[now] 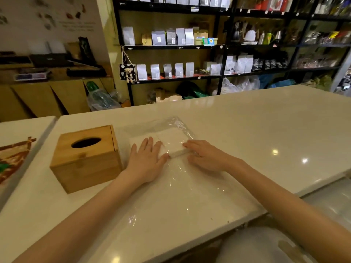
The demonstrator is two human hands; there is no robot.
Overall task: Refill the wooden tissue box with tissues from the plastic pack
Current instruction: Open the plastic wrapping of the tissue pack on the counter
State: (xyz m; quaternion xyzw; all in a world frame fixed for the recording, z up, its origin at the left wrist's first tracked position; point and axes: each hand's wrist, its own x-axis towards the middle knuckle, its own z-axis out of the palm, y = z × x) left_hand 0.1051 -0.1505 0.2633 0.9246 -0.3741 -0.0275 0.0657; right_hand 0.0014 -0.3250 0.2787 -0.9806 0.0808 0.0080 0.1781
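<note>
Tissues [173,142] look soft and floppy; left hand [146,160] lies flat on them, right hand [204,158] relaxed on slippery plastic pack [180,175]. Grab the stack's sides.

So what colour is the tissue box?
Light golden-brown wood, the wooden tissue box; head view shows it.

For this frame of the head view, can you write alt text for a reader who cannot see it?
A person's left hand lies flat on a white tissue stack while the right hand touches its right edge, the stack partly inside a clear plastic pack on a pale counter. A closed wooden tissue box with a dark oval slot stands to the left; shelves of bags fill the background.
</note>
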